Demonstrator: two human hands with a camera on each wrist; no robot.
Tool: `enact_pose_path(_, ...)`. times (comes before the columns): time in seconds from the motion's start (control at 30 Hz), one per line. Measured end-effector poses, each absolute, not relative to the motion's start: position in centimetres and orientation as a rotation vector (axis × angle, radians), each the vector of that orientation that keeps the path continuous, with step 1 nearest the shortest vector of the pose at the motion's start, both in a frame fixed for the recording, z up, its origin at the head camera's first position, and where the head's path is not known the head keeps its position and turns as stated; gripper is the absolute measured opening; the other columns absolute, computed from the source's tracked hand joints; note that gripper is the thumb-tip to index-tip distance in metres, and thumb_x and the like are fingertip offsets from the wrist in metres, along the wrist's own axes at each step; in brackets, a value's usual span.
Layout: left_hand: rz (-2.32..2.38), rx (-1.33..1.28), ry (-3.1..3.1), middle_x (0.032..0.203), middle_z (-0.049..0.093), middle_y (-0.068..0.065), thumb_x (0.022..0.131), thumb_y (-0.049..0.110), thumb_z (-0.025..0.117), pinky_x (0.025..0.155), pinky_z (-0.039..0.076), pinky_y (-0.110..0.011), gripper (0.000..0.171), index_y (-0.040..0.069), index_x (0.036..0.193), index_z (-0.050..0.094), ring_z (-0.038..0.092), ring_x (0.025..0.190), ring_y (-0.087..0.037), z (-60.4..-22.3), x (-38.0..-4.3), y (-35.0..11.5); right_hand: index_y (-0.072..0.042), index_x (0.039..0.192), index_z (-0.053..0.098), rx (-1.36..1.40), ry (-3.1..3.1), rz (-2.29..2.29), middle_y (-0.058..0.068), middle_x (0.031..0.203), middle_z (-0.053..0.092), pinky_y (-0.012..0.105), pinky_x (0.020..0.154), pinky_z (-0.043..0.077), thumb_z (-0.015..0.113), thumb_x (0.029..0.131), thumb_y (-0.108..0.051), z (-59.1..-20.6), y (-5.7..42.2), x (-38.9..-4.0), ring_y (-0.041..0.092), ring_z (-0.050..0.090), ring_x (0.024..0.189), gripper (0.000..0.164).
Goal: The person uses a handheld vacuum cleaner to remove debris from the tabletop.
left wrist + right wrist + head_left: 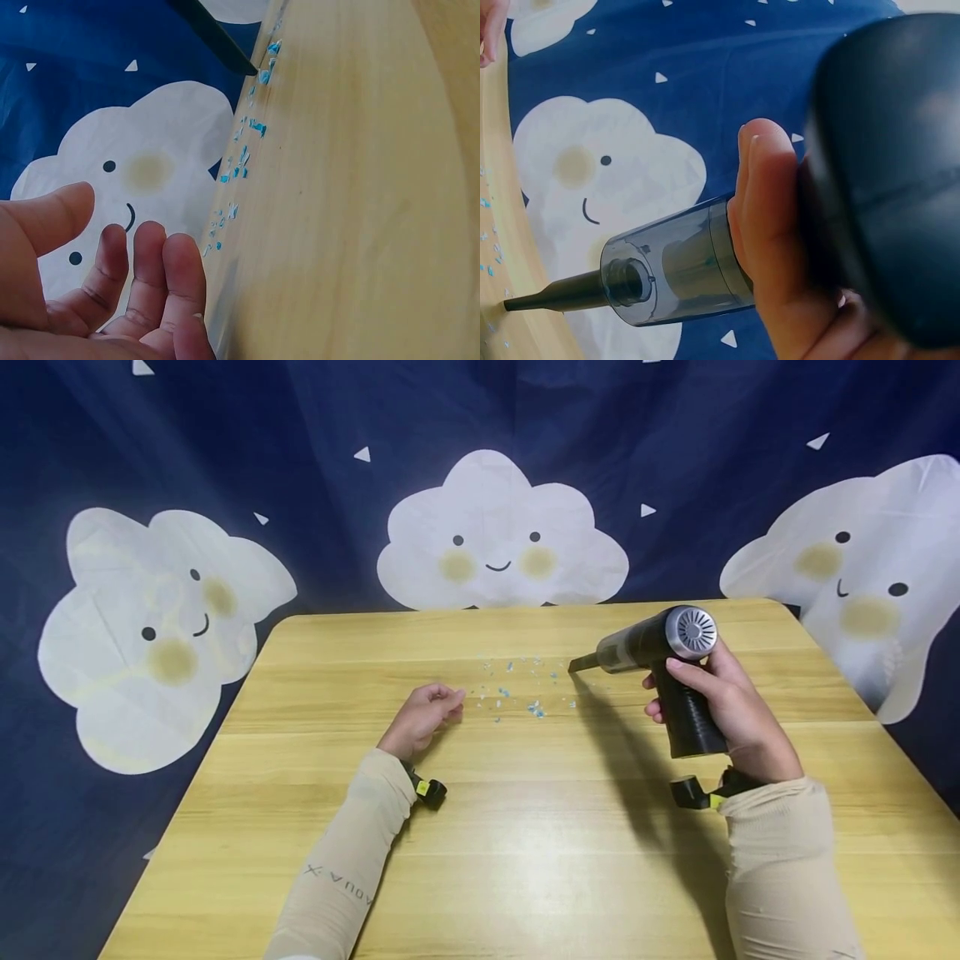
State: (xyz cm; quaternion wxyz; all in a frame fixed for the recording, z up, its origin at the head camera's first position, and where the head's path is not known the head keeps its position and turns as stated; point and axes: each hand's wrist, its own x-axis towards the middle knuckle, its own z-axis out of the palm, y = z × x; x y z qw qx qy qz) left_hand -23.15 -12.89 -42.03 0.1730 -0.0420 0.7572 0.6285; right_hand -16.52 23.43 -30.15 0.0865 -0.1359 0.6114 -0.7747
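My right hand (738, 714) grips the black handle of a handheld vacuum cleaner (686, 710). Its narrow black nozzle (562, 292) points down and left, its tip close to the tabletop at the right edge of some scattered blue and white scraps (536, 709). In the right wrist view, a clear dust chamber (682, 262) sits behind the nozzle. My left hand (423, 718) is just left of the scraps, its fingers loosely bent with nothing in them. From the left wrist, its thumb and fingertips (184, 262) show apart, beside the line of scraps.
The wooden table (525, 827) carries the scraps toward its far side. Behind it hangs a dark blue cloth (322, 427) printed with smiling white clouds (495, 518) and small triangles. Both forearms wear beige sleeves (337, 852) and black wrist cameras (431, 793).
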Motion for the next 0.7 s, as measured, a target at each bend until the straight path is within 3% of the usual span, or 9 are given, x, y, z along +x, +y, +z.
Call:
enact_pose_path(0.4,1.785,-0.105,2.149,0.115,0.056,-0.022,0.097,0.029,0.056,0.087,0.043,-0.04,0.027,0.002,0.1,0.053,0.056,0.108,-0.035,-42.09,-23.11,-12.95,-0.015,0.13,0.033,-0.416,1.798,-2.319,0.016,0.087,0.06,0.034,0.056,0.059,0.044,0.1,-0.004,-30.37,23.46,-16.69,0.028,0.067,0.06,0.034)
enact_pose_path(0.7,1.791,-0.112,2.153,0.111,0.057,-0.019,0.097,0.028,0.056,0.081,0.043,-0.035,0.025,0.003,0.097,0.054,0.058,0.105,-0.032,-42.22,-23.15,-12.93,-0.016,0.131,0.034,-0.381,1.813,-2.314,0.016,0.088,0.061,0.035,0.056,0.059,0.046,0.099,-0.006,-30.42,23.47,-16.73,0.028,0.067,0.06,0.035)
